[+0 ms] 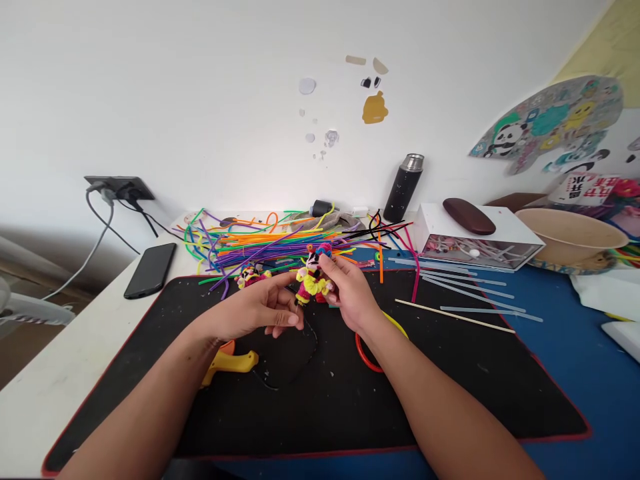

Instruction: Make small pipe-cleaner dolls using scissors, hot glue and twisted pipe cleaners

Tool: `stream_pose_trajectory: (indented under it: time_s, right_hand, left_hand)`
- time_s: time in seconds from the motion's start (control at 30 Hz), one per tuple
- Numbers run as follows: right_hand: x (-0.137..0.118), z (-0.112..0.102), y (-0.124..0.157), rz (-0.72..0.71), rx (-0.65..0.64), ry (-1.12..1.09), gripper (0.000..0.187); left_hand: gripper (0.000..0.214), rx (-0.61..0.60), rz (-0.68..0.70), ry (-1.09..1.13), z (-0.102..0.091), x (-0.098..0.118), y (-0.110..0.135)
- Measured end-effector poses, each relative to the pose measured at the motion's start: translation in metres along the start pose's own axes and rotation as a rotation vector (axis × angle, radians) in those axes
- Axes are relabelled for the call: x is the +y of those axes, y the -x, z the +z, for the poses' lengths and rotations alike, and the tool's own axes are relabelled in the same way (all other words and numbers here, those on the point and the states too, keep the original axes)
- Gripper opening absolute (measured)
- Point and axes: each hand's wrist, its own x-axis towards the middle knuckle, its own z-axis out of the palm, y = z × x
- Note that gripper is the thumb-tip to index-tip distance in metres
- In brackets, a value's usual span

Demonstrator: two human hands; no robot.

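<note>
My right hand (pixel 353 293) pinches a small pipe-cleaner doll (pixel 313 283) at its upper right, above the black mat. The doll has a magenta and yellow body, a black-and-white face and a blue piece on its head. My left hand (pixel 267 310) is just left of the doll's lower end, thumb and fingers curled together. Whatever lies between those fingertips is too small to tell. A second, similar doll (pixel 251 275) lies behind my left hand, partly covered by it. Under my left forearm, a yellow-handled glue gun (pixel 235 362) is partly hidden.
Loose coloured pipe cleaners (pixel 270 247) heap along the wall. Clear glue sticks (pixel 480 293) and a wooden stick (pixel 450 315) lie right. A red-and-yellow loop (pixel 367 357) is under my right forearm. Around stand a phone (pixel 150 270), black flask (pixel 404 190), white box (pixel 480 243) and bowl (pixel 570 233).
</note>
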Motion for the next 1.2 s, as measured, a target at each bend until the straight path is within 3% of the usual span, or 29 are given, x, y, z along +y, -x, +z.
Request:
stream_pose_trajectory:
  time_s: [0.23,0.33,0.47,0.63,0.73,0.8,1.0,1.1,1.2]
  right_hand:
    - [-0.003,-0.004,-0.003,-0.002,0.037,-0.038,0.055]
    - [-0.003,-0.007,-0.006,-0.012,0.067,-0.064,0.056]
    - [-0.006,-0.012,-0.010,-0.038,0.099,-0.108,0.058]
    - [-0.009,-0.018,-0.015,-0.066,0.137,-0.107,0.058]
    - [-0.009,-0.020,-0.017,-0.064,0.134,-0.087,0.057]
    - [-0.007,-0.021,-0.017,-0.066,0.125,-0.066,0.058]
    - [-0.004,-0.017,-0.014,-0.066,0.045,0.036,0.058]
    - [-0.002,-0.015,-0.012,-0.076,0.028,0.080,0.057]
    - [-0.001,-0.014,-0.011,-0.073,0.004,0.107,0.054]
  left_hand:
    - [0.058,0.006,-0.027,-0.046,-0.020,0.004,0.007]
    - [0.056,0.076,-0.008,-0.021,-0.031,0.007,0.011]
    - [0.042,0.304,0.139,0.099,-0.049,0.006,0.012]
    - [0.008,0.808,0.589,0.501,-0.082,0.019,0.021]
    - [0.028,1.014,0.722,0.762,-0.098,0.029,0.034]
    - [0.035,1.077,0.738,0.809,-0.102,0.031,0.040]
    - [0.044,1.062,0.688,0.535,-0.083,0.017,0.015]
    - [0.032,1.007,0.632,0.331,-0.070,0.007,-0.003]
    - [0.027,0.887,0.451,0.193,-0.062,-0.002,-0.012]
